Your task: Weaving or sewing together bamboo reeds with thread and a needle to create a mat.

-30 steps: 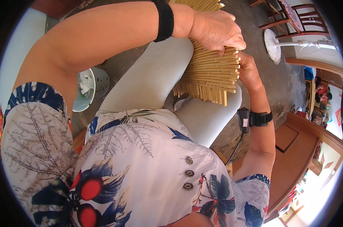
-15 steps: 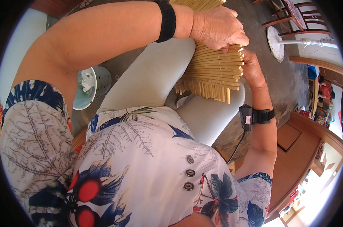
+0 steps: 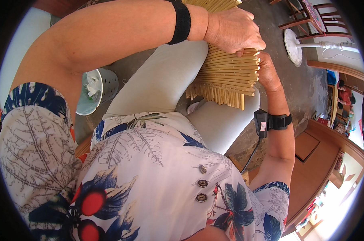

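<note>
A mat of pale yellow sticks (image 3: 222, 74) lies folded over my thighs, one layer ending in uneven stick tips below the other. My left hand (image 3: 236, 32) is closed on its upper part from above, fingers curled at the stick ends, a black band on that wrist. My right hand (image 3: 267, 70) grips the mat's right edge from the side, its fingertips partly hidden by the sticks. A black device with a cord (image 3: 261, 123) is strapped to my right forearm.
A perforated bin (image 3: 106, 86) with white plastic inside stands left of my legs. At upper right are wooden chairs (image 3: 328, 22) and a white round base with a pole (image 3: 291, 48). A brown wooden cabinet (image 3: 314, 164) is at right, cluttered shelves (image 3: 344, 100) behind.
Both hands and the mat have shifted slightly to the right since a second ago, the right hand also a little upward. The grip looks the same.
</note>
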### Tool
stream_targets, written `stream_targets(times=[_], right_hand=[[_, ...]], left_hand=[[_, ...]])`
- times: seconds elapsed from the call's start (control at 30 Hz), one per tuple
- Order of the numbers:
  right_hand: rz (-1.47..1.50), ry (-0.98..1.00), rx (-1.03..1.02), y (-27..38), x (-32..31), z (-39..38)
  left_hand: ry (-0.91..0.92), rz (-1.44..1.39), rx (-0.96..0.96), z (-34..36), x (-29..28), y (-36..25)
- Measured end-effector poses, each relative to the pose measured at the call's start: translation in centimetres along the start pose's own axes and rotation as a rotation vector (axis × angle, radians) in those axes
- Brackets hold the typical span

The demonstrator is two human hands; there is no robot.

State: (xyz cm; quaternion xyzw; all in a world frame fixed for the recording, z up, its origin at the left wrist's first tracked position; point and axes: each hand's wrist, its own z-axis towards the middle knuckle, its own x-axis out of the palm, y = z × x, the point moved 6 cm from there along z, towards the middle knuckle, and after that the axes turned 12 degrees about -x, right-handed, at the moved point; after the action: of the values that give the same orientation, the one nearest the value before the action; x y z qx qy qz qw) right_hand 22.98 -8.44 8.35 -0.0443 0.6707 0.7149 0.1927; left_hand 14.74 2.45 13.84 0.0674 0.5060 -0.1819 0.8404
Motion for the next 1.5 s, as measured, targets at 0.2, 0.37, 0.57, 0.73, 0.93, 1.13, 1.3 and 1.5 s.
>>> stream_targets(times=[0.2,0.37,0.57,0.73,0.93,1.13,1.3,1.5], right_hand=[[-0.067,-0.003,-0.051,1.1,0.4,0.0],[-0.204,-0.013,-0.114,1.3,0.1,0.0],[0.212,0.029,-0.056,0.2,0.3,0.1],[0.093,0.061,-0.032,-0.7,-0.6,-0.3],[-0.004,0.128,0.052,-1.2,-1.4,0.3],[-0.029,0.172,0.100,-1.2,-1.6,1.0],[0.062,0.192,0.062,-1.1,-1.5,0.5],[0.037,0.126,-0.007,-1.4,-1.6,0.1]], left_hand=[[0.006,-0.022,-0.008,0.0,0.0,0.1],[-0.015,-0.055,-0.007,0.0,-0.2,0.0],[0.005,-0.075,-0.013,0.0,-0.5,-0.1],[0.005,-0.049,-0.009,0.0,-0.5,-0.1],[-0.055,-0.100,0.012,-0.2,-0.7,-0.3],[-0.210,-0.187,0.147,-0.9,-2.4,-0.5],[-0.172,-0.198,0.136,-0.9,-2.2,-0.5],[-0.192,-0.222,0.152,-0.6,-2.4,-0.7]])
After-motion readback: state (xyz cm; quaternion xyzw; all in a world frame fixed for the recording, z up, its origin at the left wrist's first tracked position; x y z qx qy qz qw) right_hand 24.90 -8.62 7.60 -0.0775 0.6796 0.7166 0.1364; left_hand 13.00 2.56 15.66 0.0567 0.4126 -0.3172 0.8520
